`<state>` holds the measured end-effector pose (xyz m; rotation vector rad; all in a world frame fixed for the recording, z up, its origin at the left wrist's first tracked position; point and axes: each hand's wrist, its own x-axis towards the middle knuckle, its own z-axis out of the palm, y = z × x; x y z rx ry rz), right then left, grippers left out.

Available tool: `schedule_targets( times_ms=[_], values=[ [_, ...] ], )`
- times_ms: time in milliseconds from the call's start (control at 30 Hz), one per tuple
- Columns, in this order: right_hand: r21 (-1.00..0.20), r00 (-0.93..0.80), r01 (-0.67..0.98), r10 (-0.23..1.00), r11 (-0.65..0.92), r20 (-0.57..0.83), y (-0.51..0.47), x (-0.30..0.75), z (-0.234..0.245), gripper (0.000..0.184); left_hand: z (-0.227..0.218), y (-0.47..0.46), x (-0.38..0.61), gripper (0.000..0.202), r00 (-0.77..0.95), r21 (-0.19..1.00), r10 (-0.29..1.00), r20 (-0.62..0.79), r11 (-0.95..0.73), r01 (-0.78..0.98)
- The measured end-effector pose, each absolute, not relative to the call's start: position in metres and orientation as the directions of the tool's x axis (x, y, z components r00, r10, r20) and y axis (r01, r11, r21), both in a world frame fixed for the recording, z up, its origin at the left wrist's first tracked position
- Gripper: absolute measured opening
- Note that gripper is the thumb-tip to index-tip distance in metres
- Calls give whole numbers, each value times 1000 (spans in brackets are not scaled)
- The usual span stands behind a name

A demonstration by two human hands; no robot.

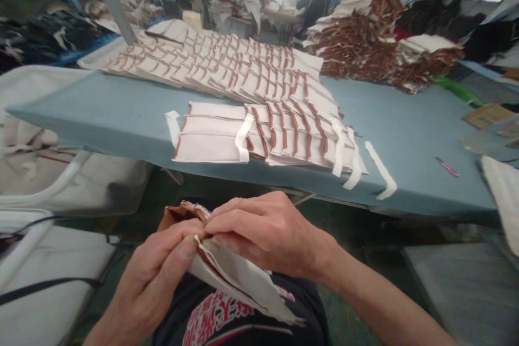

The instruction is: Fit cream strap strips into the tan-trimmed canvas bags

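Note:
Close to my body, my left hand (166, 259) and my right hand (263, 232) meet on a folded off-white fabric piece (243, 281) with brown edging. Thumb and fingers of the left pinch its upper edge. Right beside them, the right hand's fingers are closed on the same edge. A brown inner side of the piece (172, 216) shows beyond the left fingers, and its pale lower part hangs down toward my dark shirt (211, 313). The fingertips hide the exact spot where they grip.
Beyond my hands, overlapping off-white panels (219, 135) with brown edges lie on the blue-green table (413, 119). White strips (381, 170) lie along its near edge. Small pink-handled snippers (448, 166) lie to the right. A tall brown-and-cream fabric stack (360, 38) stands at the back.

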<state>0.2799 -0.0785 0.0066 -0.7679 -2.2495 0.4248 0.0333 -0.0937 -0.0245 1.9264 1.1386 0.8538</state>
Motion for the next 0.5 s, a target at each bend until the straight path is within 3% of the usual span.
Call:
schedule_targets(
  times_ms=[233, 367, 500],
  values=[
    [-87, -783, 473, 463, 877, 415, -72, 284, 27, 23, -11, -87, 43, 41, 480, 806, 838, 262, -463, 369],
    [-17, -825, 499, 481, 866, 297, -68, 281, 41, 27, -11, -83, 45, 34, 519, 766, 803, 292, -522, 376],
    [-53, -856, 487, 488, 872, 169, -64, 278, 46, 24, -12, -81, 46, 30, 533, 757, 779, 330, -556, 343]
  ],
)
